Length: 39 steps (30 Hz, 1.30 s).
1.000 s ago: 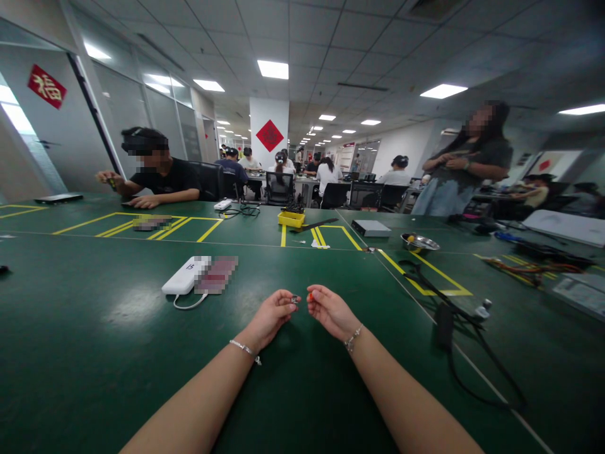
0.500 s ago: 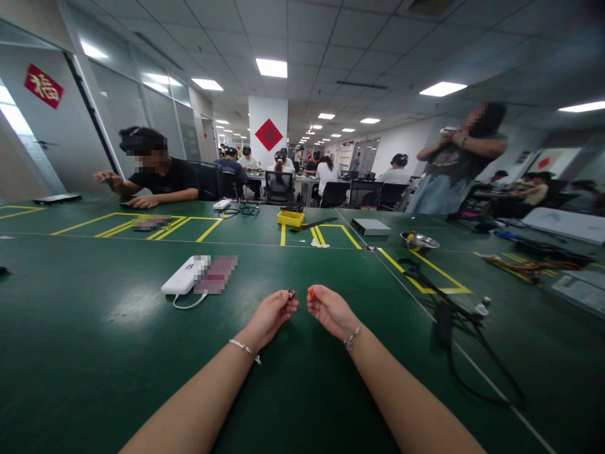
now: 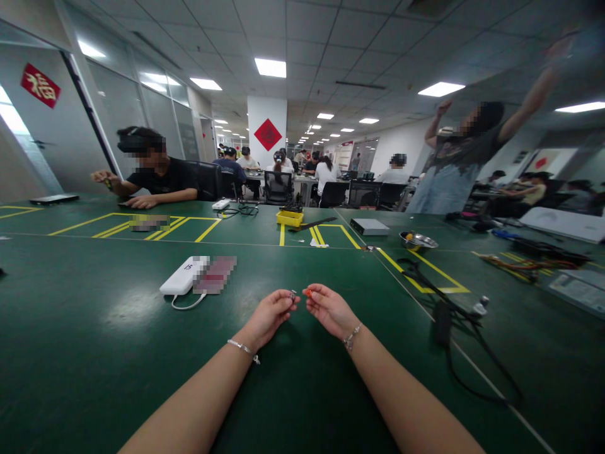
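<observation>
Just above the green table (image 3: 142,372), my two hands face each other with a narrow gap between the fingertips. My left hand (image 3: 271,313) pinches a small silvery metal piece (image 3: 293,294), too small to name by kind. Between the thumb and fingers of my right hand (image 3: 331,310) is a small orange piece (image 3: 308,292), mostly covered by the fingertips. The two pieces are close but do not touch.
Left of my hands lies a white power bank (image 3: 183,275) with a cable. Ahead are a yellow tray (image 3: 290,218), a grey box (image 3: 370,226) and a metal bowl (image 3: 428,242). Black cables (image 3: 444,318) lie to the right. A seated person (image 3: 161,170) works across the table.
The orange piece shows more at my right fingertips, and the right fingers have shifted slightly left. The standing person at the right has raised both arms.
</observation>
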Tool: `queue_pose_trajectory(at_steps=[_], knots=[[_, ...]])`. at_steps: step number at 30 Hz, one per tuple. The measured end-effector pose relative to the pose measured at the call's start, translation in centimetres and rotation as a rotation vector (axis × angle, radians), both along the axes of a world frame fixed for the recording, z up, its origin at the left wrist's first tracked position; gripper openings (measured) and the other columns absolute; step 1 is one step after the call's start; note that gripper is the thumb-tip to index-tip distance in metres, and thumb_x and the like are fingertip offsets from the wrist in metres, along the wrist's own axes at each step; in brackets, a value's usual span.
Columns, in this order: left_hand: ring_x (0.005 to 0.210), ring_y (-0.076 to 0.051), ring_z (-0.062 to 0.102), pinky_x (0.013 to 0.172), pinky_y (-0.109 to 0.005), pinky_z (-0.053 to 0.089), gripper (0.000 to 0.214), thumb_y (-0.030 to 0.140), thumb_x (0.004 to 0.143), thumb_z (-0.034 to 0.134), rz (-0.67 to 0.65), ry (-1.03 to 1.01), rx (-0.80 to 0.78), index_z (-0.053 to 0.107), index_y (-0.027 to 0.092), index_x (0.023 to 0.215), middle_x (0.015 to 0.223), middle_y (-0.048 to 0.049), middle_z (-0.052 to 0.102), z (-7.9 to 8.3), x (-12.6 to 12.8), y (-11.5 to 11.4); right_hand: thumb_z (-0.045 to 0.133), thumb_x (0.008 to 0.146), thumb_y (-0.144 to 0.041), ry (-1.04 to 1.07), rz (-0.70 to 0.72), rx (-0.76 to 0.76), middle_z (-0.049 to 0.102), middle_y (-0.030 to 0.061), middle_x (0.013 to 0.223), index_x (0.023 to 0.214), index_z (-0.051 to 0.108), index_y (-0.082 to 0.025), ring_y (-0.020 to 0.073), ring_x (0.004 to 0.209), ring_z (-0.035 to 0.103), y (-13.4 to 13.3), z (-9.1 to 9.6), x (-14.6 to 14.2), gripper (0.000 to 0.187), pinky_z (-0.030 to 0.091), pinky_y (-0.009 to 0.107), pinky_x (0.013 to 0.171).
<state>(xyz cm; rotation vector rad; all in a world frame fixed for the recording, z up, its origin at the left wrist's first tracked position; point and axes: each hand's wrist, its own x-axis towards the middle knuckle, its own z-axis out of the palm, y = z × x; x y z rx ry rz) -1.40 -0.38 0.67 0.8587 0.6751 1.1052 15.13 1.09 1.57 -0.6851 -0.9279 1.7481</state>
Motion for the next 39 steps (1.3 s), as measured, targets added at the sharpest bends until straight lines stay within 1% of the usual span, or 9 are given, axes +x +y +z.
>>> queue_pose_trajectory(at_steps=[3,8,15,18,22,27,32,34,39], knots=[[0.066,-0.006,0.053,0.056,-0.015,0.038,0.018,0.017,0.064,0.062,0.009,0.01,0.04,0.05,0.016,0.078,0.08,-0.0011,0.058,-0.09,0.08,-0.08,0.065,0.059,-0.018,-0.01,0.004,-0.001,0.059,0.0011,0.077,0.078,0.056,-0.017,0.007,0.062,0.052,-0.04,0.1,0.02,0.021,0.039,0.025,0.066],[0.057,-0.005,0.049,0.053,-0.016,0.034,0.021,0.015,0.06,0.063,0.041,0.068,0.105,0.048,0.017,0.075,0.067,0.003,0.054,-0.32,0.4,0.03,0.059,0.066,-0.029,-0.036,0.015,-0.012,0.055,-0.0006,0.065,0.074,0.056,-0.015,0.0068,0.058,0.05,-0.23,0.21,-0.12,0.016,0.038,0.024,0.062],[0.059,-0.007,0.046,0.056,-0.017,0.034,0.022,0.014,0.058,0.063,0.186,0.195,0.249,0.051,0.016,0.076,0.066,0.0029,0.052,-0.17,0.69,0.19,0.056,0.068,-0.037,-0.059,0.048,-0.038,0.049,-0.0028,0.055,0.069,0.055,-0.015,0.006,0.051,0.046,-0.1,0.11,-0.18,0.021,0.037,0.023,0.055],[0.056,-0.007,0.044,0.054,-0.017,0.034,0.021,0.014,0.057,0.063,0.221,0.231,0.256,0.051,0.016,0.075,0.063,0.0039,0.051,-0.09,0.63,0.2,0.057,0.067,-0.036,-0.057,0.05,-0.033,0.051,-0.0025,0.056,0.071,0.055,-0.015,0.0063,0.051,0.047,-0.14,0.2,-0.17,0.021,0.037,0.023,0.055],[0.054,-0.007,0.043,0.054,-0.018,0.033,0.02,0.015,0.057,0.063,0.216,0.26,0.265,0.052,0.016,0.074,0.059,0.0047,0.049,0.18,0.67,0.02,0.061,0.064,-0.029,-0.052,0.039,-0.023,0.057,-0.0003,0.065,0.076,0.055,-0.016,0.0073,0.057,0.051,-0.2,0.23,-0.12,0.018,0.038,0.024,0.06],[0.057,-0.008,0.046,0.055,-0.019,0.034,0.02,0.018,0.057,0.064,0.199,0.27,0.244,0.053,0.016,0.075,0.063,0.003,0.052,0.52,0.8,-0.29,0.063,0.062,-0.024,-0.047,0.021,-0.036,0.059,0.0006,0.071,0.078,0.054,-0.017,0.007,0.058,0.052,-0.01,-0.15,0.02,0.02,0.039,0.024,0.061],[0.06,-0.009,0.049,0.055,-0.019,0.034,0.02,0.03,0.065,0.058,0.183,0.295,0.215,0.054,0.016,0.08,0.07,-0.0001,0.056,0.25,0.76,-0.18,0.066,0.058,-0.018,-0.059,0.012,-0.036,0.06,0.0011,0.075,0.079,0.055,-0.016,0.0059,0.058,0.052,0.1,-0.39,0.08,0.024,0.039,0.024,0.062],[0.06,-0.01,0.05,0.055,-0.02,0.035,0.022,0.035,0.068,0.055,0.177,0.287,0.198,0.054,0.016,0.08,0.07,-0.0008,0.057,0.06,0.72,-0.03,0.065,0.06,-0.021,-0.068,0.017,-0.038,0.06,0.0015,0.074,0.078,0.056,-0.015,0.0061,0.058,0.051,0.06,-0.37,0.06,0.021,0.039,0.023,0.061],[0.053,-0.01,0.047,0.051,-0.021,0.033,0.03,0.043,0.07,0.048,0.183,0.291,0.2,0.055,0.015,0.069,0.057,-0.0002,0.053,-0.24,0.71,0.26,0.059,0.065,-0.034,-0.076,0.043,-0.035,0.056,0.0004,0.063,0.074,0.057,-0.014,0.007,0.055,0.05,-0.05,-0.28,-0.05,0.021,0.039,0.024,0.059]])
